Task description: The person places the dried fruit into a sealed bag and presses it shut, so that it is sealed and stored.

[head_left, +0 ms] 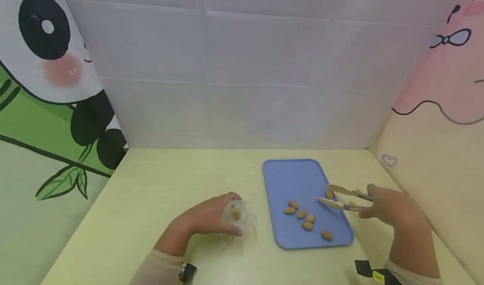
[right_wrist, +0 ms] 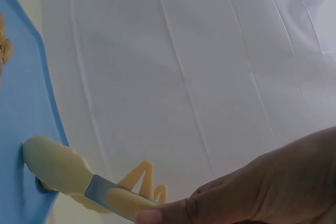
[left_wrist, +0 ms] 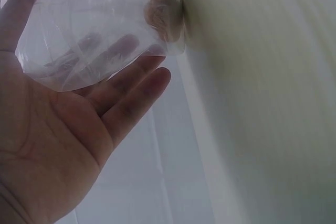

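Note:
My left hand (head_left: pixel 211 215) holds a clear plastic bag (head_left: pixel 247 215) on the table, thumb on the near side and fingers behind it. At least two brown, wrinkled nuts (left_wrist: pixel 164 19) sit at the bag's bottom in the left wrist view. My right hand (head_left: pixel 393 207) grips a pair of tongs (head_left: pixel 334 204) with cream-coloured tips and metal arms. The tips stand apart over the right edge of a blue tray (head_left: pixel 291 175). One nut (head_left: pixel 330 193) lies by the far tip, partly covered by it. Several more nuts (head_left: pixel 301 214) lie on the tray's near half.
The pale yellow table (head_left: pixel 181 171) carries the tray and the bag. A white sheet (head_left: pixel 242 108) hangs along its back edge. Painted walls stand at the left and right, the right wall (head_left: pixel 427 167) close to my right forearm.

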`<state>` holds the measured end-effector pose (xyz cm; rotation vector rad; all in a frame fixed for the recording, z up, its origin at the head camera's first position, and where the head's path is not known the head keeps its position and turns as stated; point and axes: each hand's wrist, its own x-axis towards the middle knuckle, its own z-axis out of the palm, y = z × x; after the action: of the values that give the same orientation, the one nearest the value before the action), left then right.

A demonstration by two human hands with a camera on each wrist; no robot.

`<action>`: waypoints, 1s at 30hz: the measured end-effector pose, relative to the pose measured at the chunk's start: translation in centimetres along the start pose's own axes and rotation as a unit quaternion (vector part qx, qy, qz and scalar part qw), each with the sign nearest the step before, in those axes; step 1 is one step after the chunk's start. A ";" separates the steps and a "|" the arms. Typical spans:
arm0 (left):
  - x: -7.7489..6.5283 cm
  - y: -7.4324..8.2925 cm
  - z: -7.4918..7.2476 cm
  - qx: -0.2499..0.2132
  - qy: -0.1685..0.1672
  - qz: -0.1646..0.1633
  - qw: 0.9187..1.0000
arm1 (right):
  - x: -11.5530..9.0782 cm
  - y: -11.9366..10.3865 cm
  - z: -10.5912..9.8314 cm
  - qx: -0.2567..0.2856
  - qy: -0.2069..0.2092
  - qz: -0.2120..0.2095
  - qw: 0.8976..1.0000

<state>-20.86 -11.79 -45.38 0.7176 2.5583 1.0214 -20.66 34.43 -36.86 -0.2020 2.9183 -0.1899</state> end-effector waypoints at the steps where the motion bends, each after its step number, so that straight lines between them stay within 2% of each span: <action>1: 0.0 0.0 0.0 0.001 0.000 0.000 1.000 | 0.1 0.1 0.1 0.004 -0.002 0.000 1.000; 5: 0.1 0.0 0.0 0.005 0.001 0.000 1.000 | 0.3 0.4 0.4 0.012 -0.002 -0.006 1.000; 12: 0.3 -0.1 0.0 0.004 0.003 0.000 1.000 | 0.3 1.0 1.0 0.006 0.020 -0.035 0.999; 16: 0.4 -0.3 0.2 -0.005 -0.003 0.001 1.000 | 0.2 1.1 1.1 0.013 0.014 -0.034 0.999; 22: 0.3 -0.5 0.5 0.005 -0.006 0.002 1.000 | -0.1 1.3 1.1 0.035 -0.008 -0.020 0.999; 30: 0.4 -0.6 0.4 0.021 0.001 0.007 1.000 | -0.4 0.7 0.8 0.055 0.034 -0.041 0.997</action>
<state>-21.17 -11.73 -46.11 0.7472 2.5876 0.9758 -20.21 35.09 -37.63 -0.3018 2.9585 -0.3772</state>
